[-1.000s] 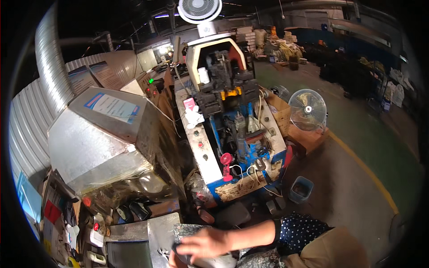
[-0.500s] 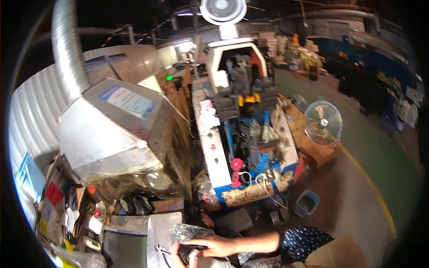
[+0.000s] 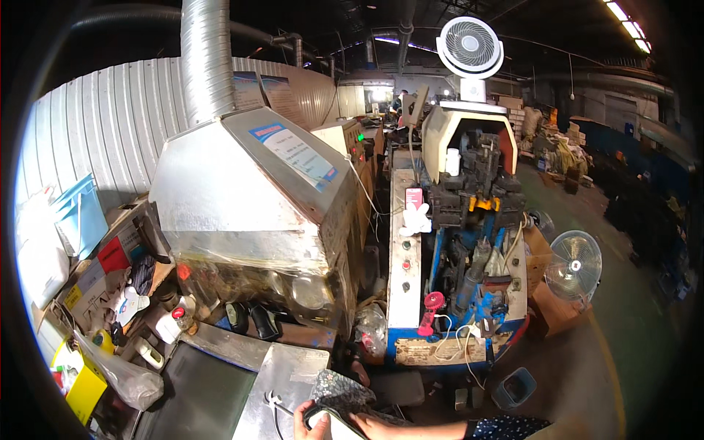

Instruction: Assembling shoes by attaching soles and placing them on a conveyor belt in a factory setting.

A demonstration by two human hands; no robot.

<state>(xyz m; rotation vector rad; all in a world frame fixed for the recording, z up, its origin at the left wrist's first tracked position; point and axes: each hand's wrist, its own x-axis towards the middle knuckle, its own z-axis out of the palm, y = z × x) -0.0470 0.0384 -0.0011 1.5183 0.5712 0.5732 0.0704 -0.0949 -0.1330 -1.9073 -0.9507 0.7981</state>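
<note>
At the lower edge, my left hand (image 3: 309, 424) is closed around a dark piece with a pale edge (image 3: 336, 425), possibly a shoe part; its lower side is cut off by the picture. My right hand (image 3: 375, 426) comes in from the right in a dark dotted sleeve (image 3: 506, 427). Its fingers grip the far side of the same piece and are partly hidden. Just beyond my hands lies a grey patterned cloth (image 3: 342, 389). Left of them is a metal plate (image 3: 282, 374) with a thin dark cord tied in white (image 3: 273, 401).
Ahead left stands a metal hood (image 3: 235, 191) over a conveyor belt (image 3: 209, 396), with black shoes (image 3: 253, 320) at its mouth. A machine (image 3: 469, 242) with a pink handheld fan (image 3: 431, 312) stands ahead. Rightward are a blue bin (image 3: 515, 387) and a floor fan (image 3: 574, 265).
The view has swung left, so things appear further right. My right hand has shifted from lying across the dark piece to its right side, and the pale edge shows more.
</note>
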